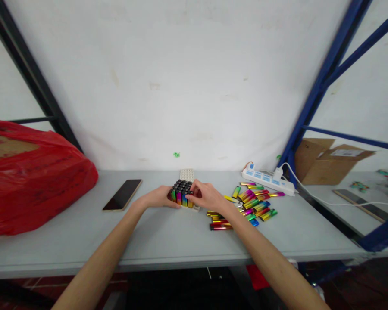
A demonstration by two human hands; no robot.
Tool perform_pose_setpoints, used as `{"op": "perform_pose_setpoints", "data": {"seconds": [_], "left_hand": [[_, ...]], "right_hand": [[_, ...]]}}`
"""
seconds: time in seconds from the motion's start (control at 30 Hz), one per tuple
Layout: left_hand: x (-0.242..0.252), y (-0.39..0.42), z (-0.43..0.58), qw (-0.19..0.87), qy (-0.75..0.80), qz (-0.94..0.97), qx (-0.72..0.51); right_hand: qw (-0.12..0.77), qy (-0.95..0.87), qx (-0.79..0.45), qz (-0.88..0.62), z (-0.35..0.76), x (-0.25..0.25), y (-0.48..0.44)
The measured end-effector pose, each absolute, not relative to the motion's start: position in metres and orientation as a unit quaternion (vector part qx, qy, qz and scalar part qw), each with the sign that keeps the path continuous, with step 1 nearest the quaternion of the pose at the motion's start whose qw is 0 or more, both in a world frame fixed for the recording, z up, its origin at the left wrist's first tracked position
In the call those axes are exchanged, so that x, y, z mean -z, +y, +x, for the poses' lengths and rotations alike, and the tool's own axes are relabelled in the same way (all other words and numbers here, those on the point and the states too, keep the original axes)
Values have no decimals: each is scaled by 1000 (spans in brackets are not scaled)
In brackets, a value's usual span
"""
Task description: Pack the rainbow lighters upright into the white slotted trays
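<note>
A white tray (pixel 186 174) lies at the middle of the grey table (pixel 168 237), its near part filled with several upright rainbow-coloured lighters (pixel 181 191) with black tops. My left hand (pixel 160 198) rests against the left side of that block, fingers curled round the front lighters. My right hand (pixel 207 196) is at the block's right side, fingertips pinched on one lighter at the front right corner. A loose heap of rainbow lighters (pixel 252 202) lies flat just right of my right hand.
A phone (pixel 123 194) lies screen-up to the left. A big red plastic bag (pixel 32 176) fills the far left. A white power strip (pixel 267 180) with a cable sits at the back right by a blue rack post (pixel 313 99). Cardboard box (pixel 326 161) beyond.
</note>
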State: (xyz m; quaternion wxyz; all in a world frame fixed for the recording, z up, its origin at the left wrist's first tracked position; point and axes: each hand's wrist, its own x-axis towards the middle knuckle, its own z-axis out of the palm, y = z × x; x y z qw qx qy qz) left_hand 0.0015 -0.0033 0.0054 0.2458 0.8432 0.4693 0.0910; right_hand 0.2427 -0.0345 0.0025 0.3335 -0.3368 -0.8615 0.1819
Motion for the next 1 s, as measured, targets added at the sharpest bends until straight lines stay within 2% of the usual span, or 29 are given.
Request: {"op": "perform_pose_setpoints", "data": {"seconds": [0.43, 0.67, 0.77, 0.9, 1.0], "left_hand": [[1, 2, -2, 254, 466, 842, -97], [0, 1, -2, 257, 464, 843, -95], [0, 2, -1, 260, 460, 844, -96], [-2, 0, 0, 267, 461, 841, -93], [-4, -2, 1, 269, 470, 836, -91]], "right_hand": [[290, -887, -152, -325, 246, -7, -35], [259, -880, -56, -395, 248, -1, -26], [280, -871, -38, -402, 250, 1, -25], [320, -804, 30, -500, 266, 0, -13], [307, -741, 72, -593, 291, 1, 2]]}}
